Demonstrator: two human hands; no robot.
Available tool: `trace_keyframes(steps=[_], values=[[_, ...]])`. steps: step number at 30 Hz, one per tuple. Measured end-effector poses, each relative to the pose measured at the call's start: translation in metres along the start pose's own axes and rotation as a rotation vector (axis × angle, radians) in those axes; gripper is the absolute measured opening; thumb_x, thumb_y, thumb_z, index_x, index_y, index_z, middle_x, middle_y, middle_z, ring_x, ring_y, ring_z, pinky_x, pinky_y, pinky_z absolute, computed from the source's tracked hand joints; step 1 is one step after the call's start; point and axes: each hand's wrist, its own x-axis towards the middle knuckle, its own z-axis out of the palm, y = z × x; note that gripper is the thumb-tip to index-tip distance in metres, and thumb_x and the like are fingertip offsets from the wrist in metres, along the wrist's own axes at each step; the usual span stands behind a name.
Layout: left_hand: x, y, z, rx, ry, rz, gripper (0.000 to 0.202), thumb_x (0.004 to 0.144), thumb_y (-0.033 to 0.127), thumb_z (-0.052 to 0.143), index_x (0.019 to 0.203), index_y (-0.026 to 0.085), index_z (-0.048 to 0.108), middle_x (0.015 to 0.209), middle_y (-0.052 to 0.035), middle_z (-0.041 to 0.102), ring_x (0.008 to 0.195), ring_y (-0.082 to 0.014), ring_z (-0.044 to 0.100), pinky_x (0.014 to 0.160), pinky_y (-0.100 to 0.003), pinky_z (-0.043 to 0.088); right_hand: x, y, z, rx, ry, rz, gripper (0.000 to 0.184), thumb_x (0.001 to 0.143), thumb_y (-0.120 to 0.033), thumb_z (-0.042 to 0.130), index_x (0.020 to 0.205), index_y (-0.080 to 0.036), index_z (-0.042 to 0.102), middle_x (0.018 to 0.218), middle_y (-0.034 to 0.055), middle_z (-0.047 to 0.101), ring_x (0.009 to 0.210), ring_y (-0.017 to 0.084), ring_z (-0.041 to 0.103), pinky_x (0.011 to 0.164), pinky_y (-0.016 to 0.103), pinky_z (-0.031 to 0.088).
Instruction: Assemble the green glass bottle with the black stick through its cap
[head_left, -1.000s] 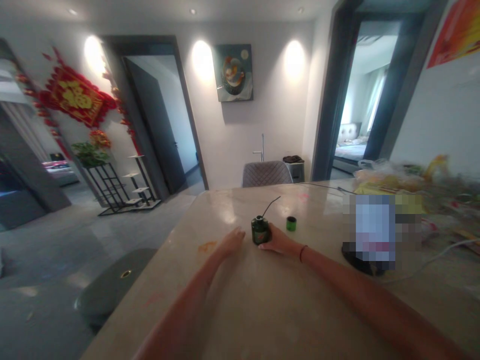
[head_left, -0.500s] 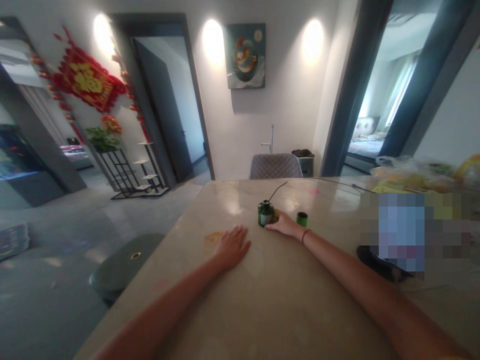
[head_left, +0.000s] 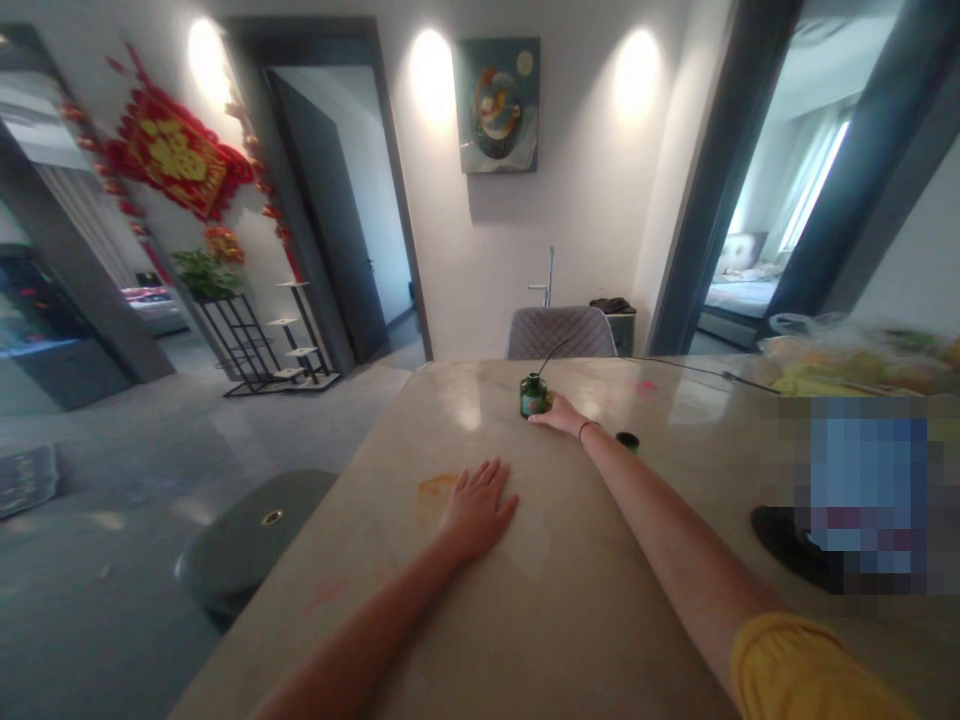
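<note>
here, curled right hand (head_left: pixel 565 414) around bottle (head_left: pixel 533 398)

A home, with bed (head_left: pixel 742 293) beyond doorway (head_left: pixel 776 180).

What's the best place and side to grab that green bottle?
Take the green bottle by its wide body, probably from the right, where the right hand holds it: it stands upright, and a thin dark stick slants out of its narrow neck, making that a poorer spot.
</note>
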Motion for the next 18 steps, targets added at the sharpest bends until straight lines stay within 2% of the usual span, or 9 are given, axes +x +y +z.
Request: trace_keyframes(steps=[10, 18], values=[[-0.002, 0.001, -0.003, 0.0, 0.017, -0.013, 0.055, 0.089, 0.042, 0.029, 0.138, 0.017, 0.033, 0.146, -0.0059, 0.029, 0.136, -0.0197, 0.024, 0.112, -0.044, 0.015, 0.035, 0.009, 0.009, -0.028, 0.076, 0.079, 0.049, 0.053, -0.021, 0.077, 0.099, -0.014, 0.061, 0.097, 0.0088, 0.068, 0.09, 0.021, 0.064, 0.085, 0.035, 0.048], [-0.003, 0.003, -0.007, -0.015, -0.012, -0.036, 0.055, 0.088, 0.041, 0.03, 0.138, 0.017, 0.034, 0.146, -0.006, 0.029, 0.136, -0.0197, 0.023, 0.113, -0.045, 0.014, 0.048, 0.02, 0.012, 0.045, 0.047, 0.069, 0.048, 0.051, -0.019, 0.077, 0.096, -0.015, 0.062, 0.096, 0.0061, 0.069, 0.087, 0.018, 0.064, 0.086, 0.033, 0.048]])
